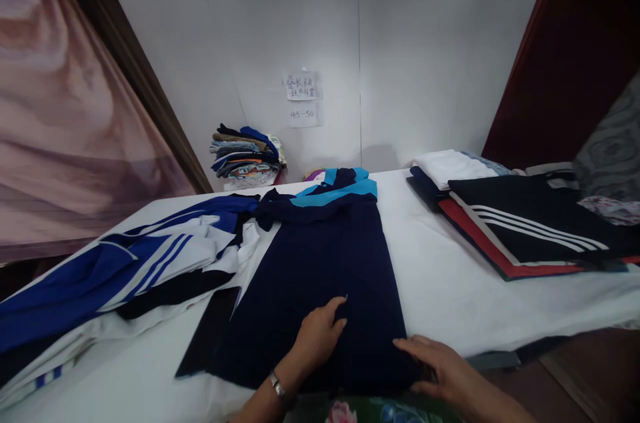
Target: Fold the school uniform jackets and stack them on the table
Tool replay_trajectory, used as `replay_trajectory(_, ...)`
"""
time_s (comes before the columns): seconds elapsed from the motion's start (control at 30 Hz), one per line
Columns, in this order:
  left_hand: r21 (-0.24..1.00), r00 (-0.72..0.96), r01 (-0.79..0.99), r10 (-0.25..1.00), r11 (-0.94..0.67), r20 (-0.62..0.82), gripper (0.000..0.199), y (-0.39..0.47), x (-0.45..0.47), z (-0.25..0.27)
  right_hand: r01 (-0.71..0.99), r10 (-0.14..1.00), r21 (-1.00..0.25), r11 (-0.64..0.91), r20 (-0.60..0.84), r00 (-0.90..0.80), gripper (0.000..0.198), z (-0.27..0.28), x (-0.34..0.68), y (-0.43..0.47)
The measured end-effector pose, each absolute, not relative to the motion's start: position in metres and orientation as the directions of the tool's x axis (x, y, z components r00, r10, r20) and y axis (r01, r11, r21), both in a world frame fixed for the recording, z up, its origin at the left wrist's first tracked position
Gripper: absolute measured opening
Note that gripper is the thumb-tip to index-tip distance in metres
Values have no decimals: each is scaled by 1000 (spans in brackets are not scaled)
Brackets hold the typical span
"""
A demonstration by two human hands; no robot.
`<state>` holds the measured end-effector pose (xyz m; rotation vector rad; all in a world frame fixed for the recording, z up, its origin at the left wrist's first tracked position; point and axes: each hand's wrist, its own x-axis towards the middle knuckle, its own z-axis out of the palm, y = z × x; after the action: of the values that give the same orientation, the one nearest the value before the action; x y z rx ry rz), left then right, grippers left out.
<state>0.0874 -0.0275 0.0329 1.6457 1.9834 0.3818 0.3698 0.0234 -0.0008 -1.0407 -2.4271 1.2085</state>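
A dark navy jacket (325, 263) with bright blue trim at its collar end lies spread on the white-covered table, its hem towards me. Over the lower middle of the jacket is my left hand (320, 336), fingers stretched forward and the thumb apart, holding nothing. My right hand (437, 366) is at the lower right corner of the jacket. Its index finger reaches along the side edge and the thumb is spread away from it; the other fingers are partly hidden. A black flat piece (207, 336) shows from under the jacket's left side.
Loose blue and white sportswear (145, 263) lies heaped on the left. On the right is a stack of folded clothes, topped by a black garment with white stripes (530, 216). Another folded pile (247, 156) stands near the wall, below handwritten paper signs (304, 99).
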Motion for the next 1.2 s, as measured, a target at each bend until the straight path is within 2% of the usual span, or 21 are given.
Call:
replay_trajectory(0.1, 546, -120, 807, 969, 223, -217, 47, -27, 86, 31, 411, 671, -836, 364, -71, -738, 60, -22, 376, 22)
replay_trajectory(0.23, 558, -122, 799, 969, 226, -217, 46, -26, 87, 32, 340, 704, -806, 484, 127, -699, 45, -46, 382, 17)
replay_trajectory(0.33, 556, -129, 798, 967, 232, -217, 45, -26, 88, 34, 279, 732, -801, 530, 266, -628, 39, -45, 379, 10)
replay_trajectory(0.5, 569, -129, 792, 972, 221, -198, 44, -26, 86, 32, 272, 781, -796, 540, 354, -515, 38, -38, 371, 2)
replay_trajectory(0.63, 553, -135, 807, 977, 206, -167, 43, -27, 88, 32, 309, 788, -783, 540, 341, -513, 43, -52, 377, -3)
replay_trajectory(0.8, 496, -120, 845, 975, 200, -189, 46, -28, 91, 38, 285, 673, -800, 528, 189, -715, 27, -41, 393, -8)
replay_trajectory(0.87, 484, -102, 854, 975, 188, -198, 47, -27, 90, 39, 298, 664, -798, 524, 164, -729, 21, -20, 395, -7)
replay_trajectory(1.0, 489, -60, 857, 974, 161, -217, 45, -21, 83, 45, 399, 741, -747, 531, 181, -647, 22, 25, 387, 10)
replay_trajectory(1.2, 436, -83, 889, 987, 137, -140, 43, 25, 62, 68, 352, 724, -718, 600, 300, -622, 27, 52, 346, 86)
